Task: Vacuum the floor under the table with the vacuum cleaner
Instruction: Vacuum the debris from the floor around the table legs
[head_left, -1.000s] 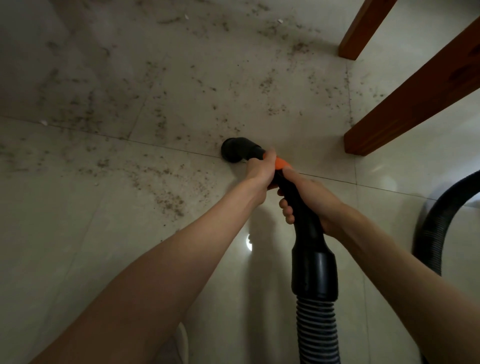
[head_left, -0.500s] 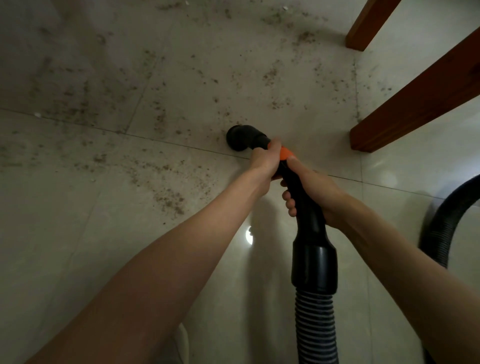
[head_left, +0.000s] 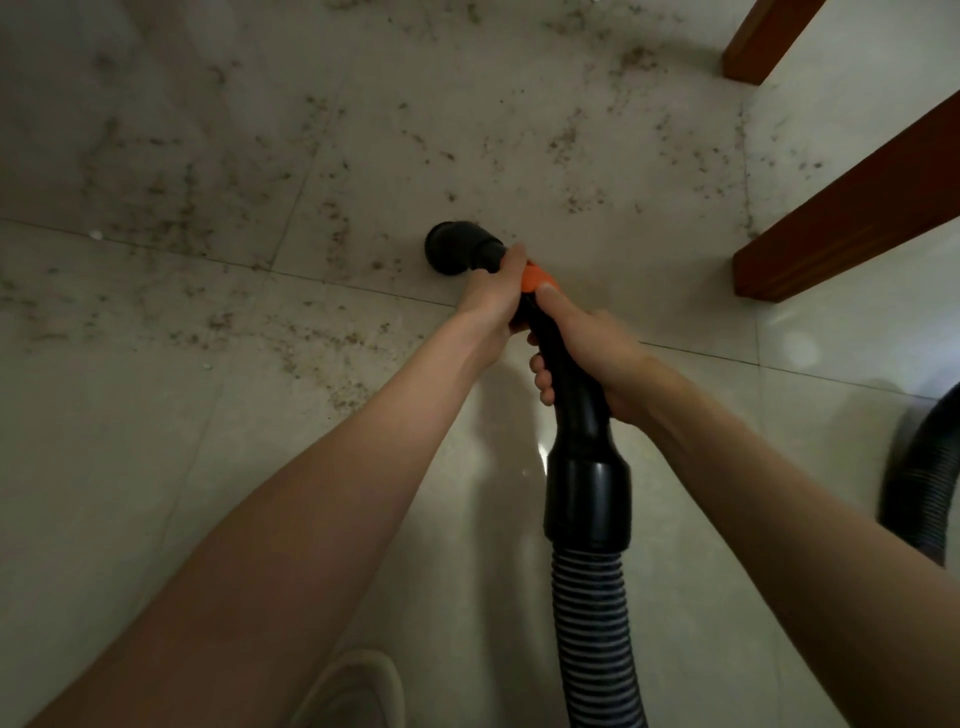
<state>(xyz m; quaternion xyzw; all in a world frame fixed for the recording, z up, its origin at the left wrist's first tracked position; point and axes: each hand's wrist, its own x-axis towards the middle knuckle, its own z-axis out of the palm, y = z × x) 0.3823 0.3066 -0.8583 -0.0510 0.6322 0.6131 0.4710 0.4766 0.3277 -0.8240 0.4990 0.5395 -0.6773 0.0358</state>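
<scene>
The black vacuum nozzle (head_left: 452, 254) rests on the pale tiled floor (head_left: 156, 441), just beyond a grout line. Its black tube (head_left: 587, 488) carries an orange ring (head_left: 535, 278) and runs back into a ribbed hose (head_left: 597, 639). My left hand (head_left: 493, 301) grips the tube right behind the nozzle, over the orange ring. My right hand (head_left: 587, 348) grips the tube a little lower, thumb pointing at the ring. Brown crumbs and dirt (head_left: 332, 223) are scattered over the tiles ahead and to the left of the nozzle.
Two red-brown wooden table legs stand at the right, a near leg (head_left: 852, 208) and a far leg (head_left: 763, 36). A loop of the black hose (head_left: 919, 488) lies at the right edge. My light shoe (head_left: 358, 686) shows at the bottom.
The nozzle has slid forward and a little left across the tile, past the grout line. Both hands kept their grip on the tube.
</scene>
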